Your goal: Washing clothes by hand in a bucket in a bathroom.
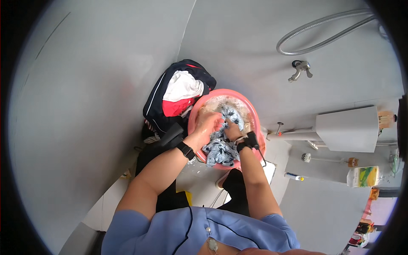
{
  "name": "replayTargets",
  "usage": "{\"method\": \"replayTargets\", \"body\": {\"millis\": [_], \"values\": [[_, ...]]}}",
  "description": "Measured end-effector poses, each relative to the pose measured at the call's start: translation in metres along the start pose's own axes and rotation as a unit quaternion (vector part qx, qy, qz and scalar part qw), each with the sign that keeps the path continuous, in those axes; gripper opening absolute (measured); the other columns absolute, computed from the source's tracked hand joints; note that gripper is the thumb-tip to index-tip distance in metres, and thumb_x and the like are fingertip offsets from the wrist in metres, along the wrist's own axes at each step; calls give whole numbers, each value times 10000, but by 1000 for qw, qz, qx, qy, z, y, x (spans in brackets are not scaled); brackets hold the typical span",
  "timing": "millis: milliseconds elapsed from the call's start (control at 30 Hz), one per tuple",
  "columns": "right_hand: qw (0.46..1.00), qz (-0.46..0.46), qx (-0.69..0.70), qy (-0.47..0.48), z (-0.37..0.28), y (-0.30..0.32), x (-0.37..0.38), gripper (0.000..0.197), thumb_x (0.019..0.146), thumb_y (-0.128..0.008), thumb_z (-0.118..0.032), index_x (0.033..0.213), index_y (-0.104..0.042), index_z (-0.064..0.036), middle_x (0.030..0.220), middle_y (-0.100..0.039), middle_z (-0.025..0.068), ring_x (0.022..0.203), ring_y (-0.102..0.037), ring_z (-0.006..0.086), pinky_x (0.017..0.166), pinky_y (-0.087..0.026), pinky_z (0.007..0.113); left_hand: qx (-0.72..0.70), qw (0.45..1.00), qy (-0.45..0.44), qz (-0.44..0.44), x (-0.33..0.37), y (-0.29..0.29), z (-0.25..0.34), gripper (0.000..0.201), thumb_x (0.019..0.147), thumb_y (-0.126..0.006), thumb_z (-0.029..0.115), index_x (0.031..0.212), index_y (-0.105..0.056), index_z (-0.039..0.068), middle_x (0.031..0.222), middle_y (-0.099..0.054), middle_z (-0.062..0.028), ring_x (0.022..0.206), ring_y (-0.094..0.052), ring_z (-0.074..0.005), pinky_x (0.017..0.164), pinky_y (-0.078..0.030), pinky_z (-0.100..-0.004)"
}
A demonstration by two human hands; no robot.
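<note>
Our hands are both down in the pink wash basin (192,123), the left hand (209,122) curled closed over one end of the wet blue-and-white patterned garment (221,146) and the right hand (232,131) gripping it just beside, so the cloth bunches between them above the foamy water (216,102). We judge the scrubbing to be well under way but unfinished: the garment is soaked and sudsy, with no sign of rinsing. A heap of dark, white and red clothes (180,95) waits on the floor against the basin's far left rim, while the wall tap (299,70) hangs well apart.
</note>
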State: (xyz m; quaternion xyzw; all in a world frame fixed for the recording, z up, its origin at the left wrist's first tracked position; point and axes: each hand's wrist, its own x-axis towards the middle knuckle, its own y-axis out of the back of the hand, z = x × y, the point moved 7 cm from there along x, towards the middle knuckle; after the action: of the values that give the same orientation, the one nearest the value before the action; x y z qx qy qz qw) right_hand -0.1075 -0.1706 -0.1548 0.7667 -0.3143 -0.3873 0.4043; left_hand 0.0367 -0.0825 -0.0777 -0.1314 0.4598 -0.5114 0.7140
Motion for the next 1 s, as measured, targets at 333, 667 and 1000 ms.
{"method": "replayTargets", "body": {"millis": [333, 667, 1000], "values": [[862, 171, 477, 25, -62, 175, -127, 435, 644, -467, 35, 1075, -516, 74, 971, -582, 80, 876, -542, 130, 772, -421, 226, -23, 952, 234, -197, -15, -62, -82, 900, 674, -361, 775, 1157, -435, 19, 1040, -512, -117, 935, -479, -214, 810, -362, -354], [823, 81, 556, 85, -64, 159, -186, 546, 556, -485, 72, 1101, -480, 30, 1073, -535, 67, 1010, -496, 150, 901, -342, 262, -232, 955, 4, -183, -22, -93, -12, 695, 784, -368, 650, 1180, -443, 84, 1146, -506, -65, 1058, -475, -218, 924, -362, -373], [817, 335, 469, 10, -32, 135, -134, 460, 666, -422, 49, 1122, -474, 35, 1118, -516, 128, 1000, -503, 201, 841, -402, 266, -231, 966, 101, -58, 12, -54, -63, 391, 764, -629, 325, 1037, -545, 58, 1020, -580, -80, 922, -567, -206, 843, -441, -385]]}}
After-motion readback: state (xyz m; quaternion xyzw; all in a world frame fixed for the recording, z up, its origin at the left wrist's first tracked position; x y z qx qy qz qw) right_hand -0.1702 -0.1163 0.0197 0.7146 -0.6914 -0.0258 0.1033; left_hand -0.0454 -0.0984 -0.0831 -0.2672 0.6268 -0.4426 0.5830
